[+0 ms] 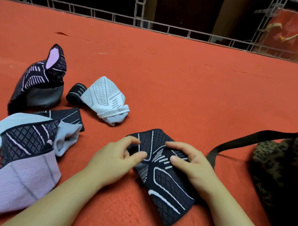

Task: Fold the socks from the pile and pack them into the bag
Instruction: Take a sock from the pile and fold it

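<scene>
Both hands pinching the dark sock (160, 175) at its middle, left hand (117, 161) and right hand (192, 163) with thumb against curled fingers, sock flat on the red blanket (165, 78) just left of the bag (281, 176). Best to keep edges lined up, crease at the middle, press flat. Pile (32, 120) well left. Bag mouth cut off at right; contents not visible.
</scene>
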Demonstrator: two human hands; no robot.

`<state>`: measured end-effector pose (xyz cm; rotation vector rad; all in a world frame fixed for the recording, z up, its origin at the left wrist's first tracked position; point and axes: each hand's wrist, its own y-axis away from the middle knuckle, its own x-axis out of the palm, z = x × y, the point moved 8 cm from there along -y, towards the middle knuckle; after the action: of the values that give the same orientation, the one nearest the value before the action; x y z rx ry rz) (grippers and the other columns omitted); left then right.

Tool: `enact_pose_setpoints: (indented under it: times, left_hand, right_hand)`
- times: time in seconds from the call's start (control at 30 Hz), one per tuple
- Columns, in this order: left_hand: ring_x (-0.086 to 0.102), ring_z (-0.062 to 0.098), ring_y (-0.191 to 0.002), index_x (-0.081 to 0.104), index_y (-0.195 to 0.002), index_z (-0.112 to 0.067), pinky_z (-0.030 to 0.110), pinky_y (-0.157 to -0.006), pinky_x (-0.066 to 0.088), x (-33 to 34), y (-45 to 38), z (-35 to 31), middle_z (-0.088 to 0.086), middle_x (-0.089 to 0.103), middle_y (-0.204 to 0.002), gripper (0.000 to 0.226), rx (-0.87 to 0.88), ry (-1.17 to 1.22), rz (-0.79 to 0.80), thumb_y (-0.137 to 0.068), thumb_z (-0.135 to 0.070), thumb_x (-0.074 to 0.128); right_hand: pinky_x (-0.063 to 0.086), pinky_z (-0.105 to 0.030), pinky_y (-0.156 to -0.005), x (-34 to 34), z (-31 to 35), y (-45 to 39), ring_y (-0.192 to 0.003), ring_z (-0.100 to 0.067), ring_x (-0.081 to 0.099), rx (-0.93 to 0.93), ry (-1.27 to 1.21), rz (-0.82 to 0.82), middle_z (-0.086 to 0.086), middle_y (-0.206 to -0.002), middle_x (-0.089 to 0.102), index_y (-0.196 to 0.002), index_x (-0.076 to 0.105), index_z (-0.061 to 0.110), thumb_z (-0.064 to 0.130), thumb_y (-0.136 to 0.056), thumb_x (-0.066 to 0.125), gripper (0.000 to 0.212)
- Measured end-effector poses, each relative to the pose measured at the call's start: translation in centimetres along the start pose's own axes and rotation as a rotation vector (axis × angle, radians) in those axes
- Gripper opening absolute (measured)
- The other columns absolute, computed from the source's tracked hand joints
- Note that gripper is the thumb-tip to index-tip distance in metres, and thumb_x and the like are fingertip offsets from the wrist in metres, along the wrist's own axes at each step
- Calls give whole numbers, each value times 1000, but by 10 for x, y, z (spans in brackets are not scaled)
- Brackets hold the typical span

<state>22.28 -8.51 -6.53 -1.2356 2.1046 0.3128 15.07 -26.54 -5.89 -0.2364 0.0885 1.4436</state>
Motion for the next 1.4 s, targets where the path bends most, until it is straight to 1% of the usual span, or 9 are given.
enact_pose_setpoints:
  times: [0.23, 0.4, 0.53, 0.67, 0.8, 0.97, 1.07, 1.27, 1.4]
  left_hand:
    - [48, 7, -45, 45, -123, -36, 16, -40, 34, 22, 4, -14, -5, 61, -69, 64, -95, 813, 158, -62, -46, 65]
    - [52, 9, -41, 42, -124, -40, 15, -39, 35, 10, 2, -19, 4, 68, -85, 62, -59, 923, 62, -78, -8, 67]
    - [66, 13, -77, 39, -125, -48, 28, -52, 50, 11, 3, -19, 2, 69, -103, 75, -15, 858, 119, -66, -18, 75]
    - [63, 12, -82, 37, -127, -39, 23, -53, 50, 8, -7, -23, 5, 66, -102, 71, -14, 702, 99, -81, 10, 61]
    - [59, 8, -94, 52, -119, -32, 20, -88, 45, -33, -47, -51, -2, 63, -108, 56, 132, 301, -79, -78, 3, 66]
    - [60, -3, -89, 59, -100, -42, 18, -85, 45, -72, -66, -86, -23, 63, -95, 40, 232, 177, -176, -68, -19, 67]
    - [55, -13, -85, 60, -106, -35, 12, -85, 42, -53, -39, -68, -23, 62, -94, 42, 207, 62, -134, -74, -10, 71]
    - [51, -1, -79, 64, -89, -34, 23, -74, 41, -3, 12, -25, -18, 59, -80, 31, 272, -177, -4, -63, -49, 58]
    - [46, 1, -81, 53, -81, -36, 23, -74, 38, -1, 21, -22, -19, 50, -80, 21, 392, -192, -22, -67, -49, 61]
  right_hand:
    - [51, -26, -89, 3, 8, 0, -104, -15, 64, -124, -260, -59, -1, -116, 69, -116, 64, 26, 11, -68, 72, 51]
    - [53, -22, -71, -3, 10, 2, -80, -13, 68, -94, -248, -126, -3, -89, 74, -118, 58, 23, 8, -66, 69, 55]
    - [52, -30, -78, -5, -4, 6, -89, -16, 68, 56, -215, -119, -4, -103, 73, -126, 55, 25, 37, -68, 70, 61]
    - [45, -41, -102, -3, -6, -2, -110, -18, 62, 122, -182, -138, 0, -115, 69, -113, 64, 24, 43, -73, 60, 45]
    - [48, -31, -82, -24, 42, -34, -93, -13, 62, -39, -174, -213, 1, -101, 68, -103, 66, 23, 39, -68, 68, 39]
    - [49, -19, -77, -42, 88, -57, -86, -2, 62, -189, -72, -198, 5, -97, 66, -103, 61, 25, 18, -65, 68, 39]
    - [49, -18, -81, -30, 64, -44, -85, 1, 60, -97, 75, -122, 5, -99, 64, -102, 60, 30, 17, -62, 73, 45]
    - [51, -17, -78, 4, -1, 11, -93, 3, 62, 77, 204, -5, 8, -117, 60, -116, 52, 36, 15, -67, 80, 61]
    - [39, -11, -94, 4, 1, 24, -109, 13, 51, 23, 417, 37, 29, -123, 49, -120, 37, 53, 23, -69, 79, 73]
